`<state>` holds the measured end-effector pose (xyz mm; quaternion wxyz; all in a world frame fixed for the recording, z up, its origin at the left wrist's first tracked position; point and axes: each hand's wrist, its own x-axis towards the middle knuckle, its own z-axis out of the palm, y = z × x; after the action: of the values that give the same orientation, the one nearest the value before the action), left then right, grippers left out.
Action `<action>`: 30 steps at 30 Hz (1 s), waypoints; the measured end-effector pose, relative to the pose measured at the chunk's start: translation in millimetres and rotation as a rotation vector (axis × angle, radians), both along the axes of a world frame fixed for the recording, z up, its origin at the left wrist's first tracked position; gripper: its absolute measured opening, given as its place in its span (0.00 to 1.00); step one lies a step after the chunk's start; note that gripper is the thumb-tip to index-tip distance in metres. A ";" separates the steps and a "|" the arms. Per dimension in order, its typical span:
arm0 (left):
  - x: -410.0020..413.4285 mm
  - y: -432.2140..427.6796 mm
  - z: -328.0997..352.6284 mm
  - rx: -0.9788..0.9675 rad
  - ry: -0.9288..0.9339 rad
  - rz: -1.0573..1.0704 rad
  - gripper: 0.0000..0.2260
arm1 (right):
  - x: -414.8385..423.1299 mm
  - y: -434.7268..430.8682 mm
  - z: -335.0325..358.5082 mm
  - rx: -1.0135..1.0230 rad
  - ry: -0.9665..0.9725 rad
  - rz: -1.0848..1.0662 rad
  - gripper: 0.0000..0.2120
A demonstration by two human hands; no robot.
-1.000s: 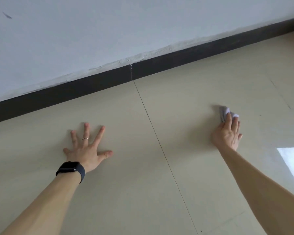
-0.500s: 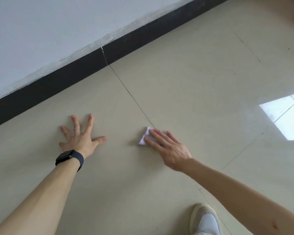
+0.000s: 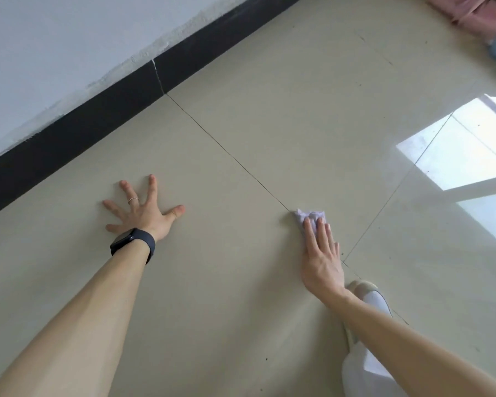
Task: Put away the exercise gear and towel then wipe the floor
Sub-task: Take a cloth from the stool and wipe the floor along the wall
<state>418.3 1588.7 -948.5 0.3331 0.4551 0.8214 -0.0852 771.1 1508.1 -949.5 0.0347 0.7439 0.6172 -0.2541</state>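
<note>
A small crumpled white cloth [image 3: 307,215] lies on the beige tiled floor [image 3: 241,282], right beside a tile seam. My right hand [image 3: 321,253] presses flat on the cloth, fingers together over its near part. My left hand [image 3: 142,212] rests palm-down on the floor to the left, fingers spread wide, holding nothing; it wears a ring and a dark watch at the wrist. No exercise gear is clearly in view.
A white wall with a black baseboard [image 3: 98,118] runs diagonally across the upper left. My shoe and white trouser leg [image 3: 367,325] sit under my right forearm. Pink and blue fabric [image 3: 481,15] lies at the top right corner. Window light reflects on the tiles at right.
My right hand swept the cloth from far right to the left across the seam, then back to the right and nearer to me. My left hand stayed planted.
</note>
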 end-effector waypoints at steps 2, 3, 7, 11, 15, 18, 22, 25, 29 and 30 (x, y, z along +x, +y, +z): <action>-1.9 -5.8 -3.9 0.008 0.012 -0.026 0.40 | -22.3 -35.7 0.2 -0.007 0.025 0.219 0.41; -2.2 -11.2 -6.5 0.010 0.035 -0.049 0.40 | -28.2 -48.4 -0.5 -0.020 0.036 0.331 0.42; -4.1 -27.2 -18.5 0.106 0.081 -0.081 0.39 | -15.3 -35.7 -7.0 0.094 0.020 0.582 0.41; -6.7 -26.2 -29.0 0.165 0.108 -0.077 0.39 | 15.8 30.7 -11.6 0.115 -0.034 0.285 0.39; -6.1 -25.9 -36.3 0.193 0.120 -0.087 0.39 | 9.9 95.9 -11.3 0.069 -0.068 -0.383 0.33; -4.4 -32.5 -41.2 0.270 0.176 -0.087 0.38 | -43.4 91.5 -15.9 0.122 -0.025 -0.317 0.34; -2.0 -30.4 -47.2 0.346 0.218 -0.089 0.38 | -102.0 60.2 -24.3 0.181 0.088 0.438 0.34; -3.1 -29.0 -47.5 0.371 0.236 -0.081 0.38 | -106.8 98.3 -25.4 0.229 0.120 0.704 0.32; -2.5 -28.9 -47.7 0.347 0.264 -0.075 0.39 | -106.4 181.8 -24.1 0.204 0.047 0.579 0.30; -2.5 -28.7 -47.0 0.347 0.269 -0.075 0.39 | -110.1 205.9 -22.4 0.184 0.041 0.484 0.31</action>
<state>415.8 1560.1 -995.5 0.1340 0.5205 0.8432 -0.0150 661.0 1714.1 -972.0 0.0143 0.5692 0.7984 -0.1961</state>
